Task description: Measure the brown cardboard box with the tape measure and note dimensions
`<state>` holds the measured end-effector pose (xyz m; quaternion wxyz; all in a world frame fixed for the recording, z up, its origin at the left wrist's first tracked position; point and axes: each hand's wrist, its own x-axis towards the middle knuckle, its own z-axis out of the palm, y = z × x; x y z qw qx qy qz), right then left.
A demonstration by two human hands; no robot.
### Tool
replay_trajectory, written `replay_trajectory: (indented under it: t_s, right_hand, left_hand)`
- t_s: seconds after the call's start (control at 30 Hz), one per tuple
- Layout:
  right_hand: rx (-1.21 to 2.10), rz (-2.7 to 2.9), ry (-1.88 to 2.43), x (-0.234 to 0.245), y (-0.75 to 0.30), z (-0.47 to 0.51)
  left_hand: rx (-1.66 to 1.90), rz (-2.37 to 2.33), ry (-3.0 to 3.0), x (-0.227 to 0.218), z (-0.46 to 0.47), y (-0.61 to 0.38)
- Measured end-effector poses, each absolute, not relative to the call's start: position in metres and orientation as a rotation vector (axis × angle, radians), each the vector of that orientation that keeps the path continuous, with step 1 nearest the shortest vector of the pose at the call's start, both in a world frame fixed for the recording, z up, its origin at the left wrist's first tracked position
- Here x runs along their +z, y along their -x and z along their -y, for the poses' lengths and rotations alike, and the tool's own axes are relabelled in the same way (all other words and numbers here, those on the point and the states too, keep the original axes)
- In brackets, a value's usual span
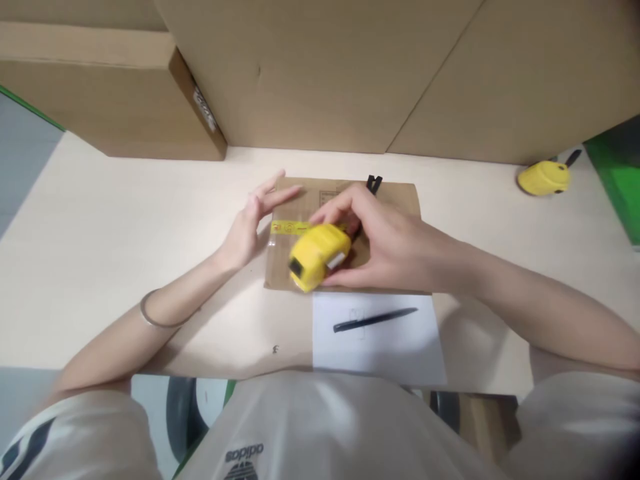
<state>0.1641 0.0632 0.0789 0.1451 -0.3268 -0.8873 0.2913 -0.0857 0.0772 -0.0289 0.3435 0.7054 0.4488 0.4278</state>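
A flat brown cardboard box (395,197) lies on the table in front of me. My right hand (385,243) grips a yellow tape measure (317,257) resting on the box top. Its yellow blade (290,228) runs a short way left to the box's left edge. My left hand (247,223) rests there with fingers spread and flat, its fingers at the blade's end on the box edge; whether they pinch the tip I cannot tell.
A white sheet of paper (380,343) with a black pen (373,320) lies near the table's front edge. Large cardboard boxes (325,73) stand along the back. A second yellow tape measure (544,177) sits at the far right. A black clip (374,183) peeks behind the flat box.
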Motion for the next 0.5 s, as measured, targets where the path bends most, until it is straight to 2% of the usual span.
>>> replay_trajectory:
  t_s: [0.13,0.23,0.37,0.5]
  right_hand:
    - [0.971,2.632,0.759,0.087,-0.154,-0.071]
    - [0.908,2.666,0.704,0.092,-0.14,-0.083]
    - [0.782,2.637,0.839,0.096,-0.119,-0.093]
    - [0.584,2.721,0.889,0.094,-0.11,-0.089]
  left_hand:
    - [1.111,-1.048,-1.677,-0.026,-0.075,0.085]
    - [1.129,-0.979,-1.541,-0.028,-0.074,0.081]
    - [1.173,-0.898,-1.356,-0.033,-0.072,0.074]
    - [1.18,-0.94,-1.459,-0.037,-0.075,0.079]
